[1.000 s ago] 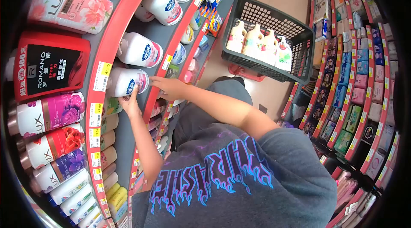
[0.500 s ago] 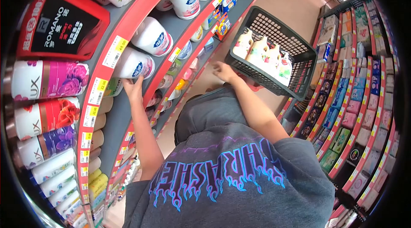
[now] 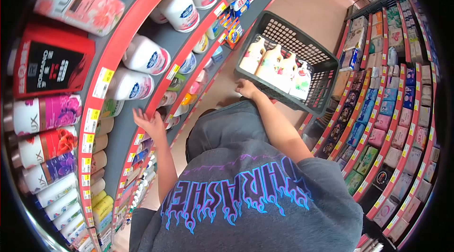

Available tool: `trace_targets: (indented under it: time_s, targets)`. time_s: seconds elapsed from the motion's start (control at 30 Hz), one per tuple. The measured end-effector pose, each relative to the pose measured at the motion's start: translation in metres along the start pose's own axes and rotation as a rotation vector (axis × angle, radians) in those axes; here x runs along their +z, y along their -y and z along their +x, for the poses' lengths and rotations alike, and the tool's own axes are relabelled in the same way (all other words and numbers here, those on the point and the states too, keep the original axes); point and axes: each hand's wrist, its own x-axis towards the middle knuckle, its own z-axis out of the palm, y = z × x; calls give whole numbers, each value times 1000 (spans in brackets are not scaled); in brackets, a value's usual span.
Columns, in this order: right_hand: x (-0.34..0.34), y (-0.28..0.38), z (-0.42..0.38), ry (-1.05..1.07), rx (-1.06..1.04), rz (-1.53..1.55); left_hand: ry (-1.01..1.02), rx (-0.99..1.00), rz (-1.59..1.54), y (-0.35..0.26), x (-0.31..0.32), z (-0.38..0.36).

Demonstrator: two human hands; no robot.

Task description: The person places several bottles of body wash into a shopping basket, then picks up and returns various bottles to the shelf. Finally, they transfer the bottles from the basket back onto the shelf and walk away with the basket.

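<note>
My left hand (image 3: 149, 122), its fingers spread, is at the red front edge of the grey shelf (image 3: 124, 134) and holds nothing. Just above it on the shelf, a white bottle with a pink-and-blue label (image 3: 133, 84) lies toward me in the view, apart from my fingers. A second white bottle of the same kind (image 3: 148, 55) stands beside it. My right hand (image 3: 246, 88) hangs by the near left corner of the black basket (image 3: 283, 92), fingers loosely bent, with nothing visible in them. Inside the basket are several pale jugs (image 3: 270, 63) and a white-and-green bottle (image 3: 301, 81).
LUX bottles (image 3: 47, 115) and a red-and-black ROMANO pack (image 3: 52, 65) fill the shelf at left. Orange detergent bags (image 3: 233, 32) sit further along. Across the aisle floor (image 3: 309, 1), shelves of packaged goods (image 3: 378, 110) curve down the right side.
My left hand has let go of the white bottle and drawn back down to the shelf edge, fingers spread. My right hand stays near the basket. The view has shifted slightly.
</note>
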Motion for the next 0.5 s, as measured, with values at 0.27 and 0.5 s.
trace_targets:
  time_s: [0.27,0.5]
  targets:
    - [-83,11,-30,-18,61,265,412,205,264,-47,102,-29]
    - [-94,-91,-20,-359,58,308,980,329,270,-108,213,-39]
